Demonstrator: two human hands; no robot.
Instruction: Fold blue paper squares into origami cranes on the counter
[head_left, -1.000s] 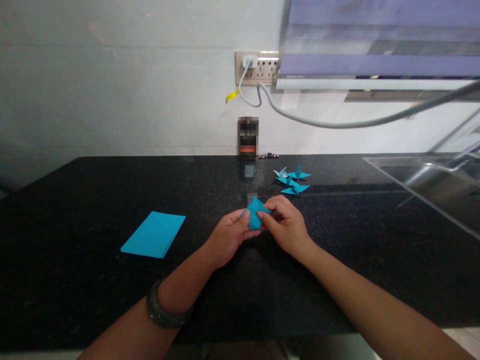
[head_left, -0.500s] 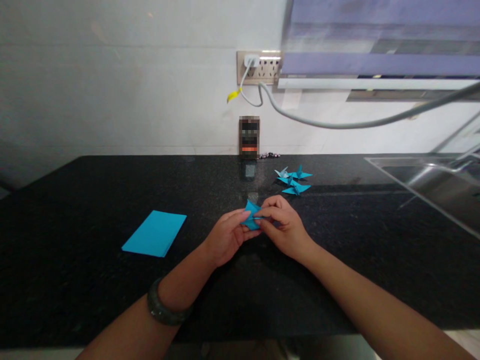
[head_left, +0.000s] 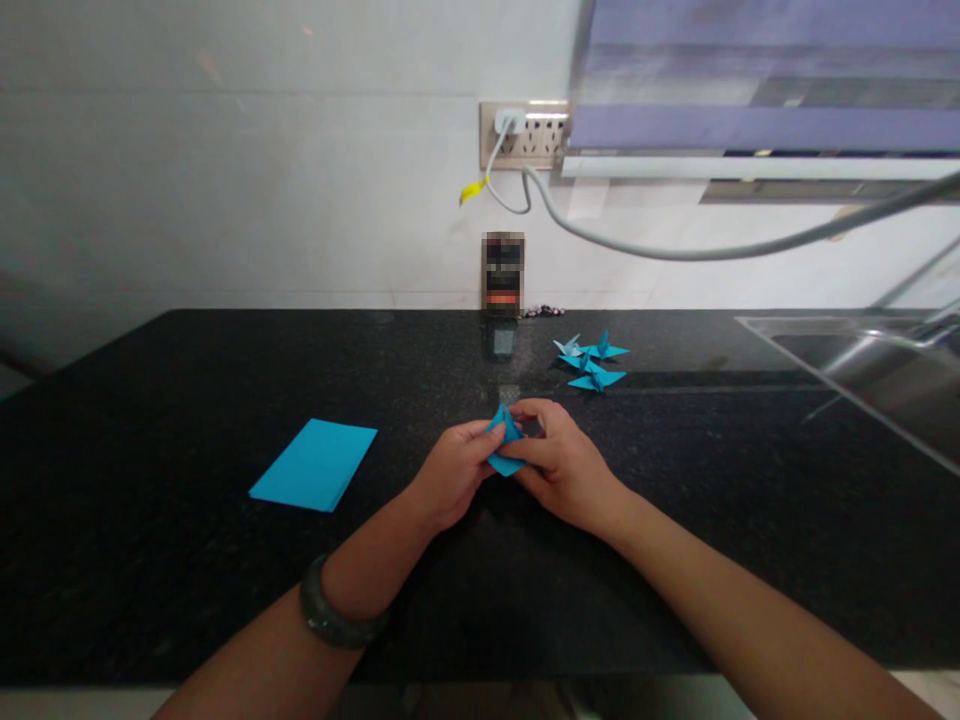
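A small piece of folded blue paper [head_left: 507,464] is held up between my two hands above the dark counter. My left hand [head_left: 454,472] pinches its left side, with the thumb lying on top of the paper. From the right, my right hand [head_left: 571,462] grips the other side, its fingers curled around the edge. The fingers cover part of the folds. Beyond my right hand lie several folded paper cranes [head_left: 598,380] in blue, one of them paler. To the left rests a stack of square blue paper [head_left: 315,466].
A phone-like object [head_left: 503,275], blurred out, leans against the wall beside a beaded string [head_left: 544,311]. A grey cable [head_left: 675,252] hangs from the wall socket [head_left: 523,135]. A metal sink [head_left: 885,370] is set into the black counter [head_left: 187,580] at right.
The folded paper has been turned and its flaps stand differently. My right hand's fingers have shifted around its edge, opening slightly. The whole view has moved a little.
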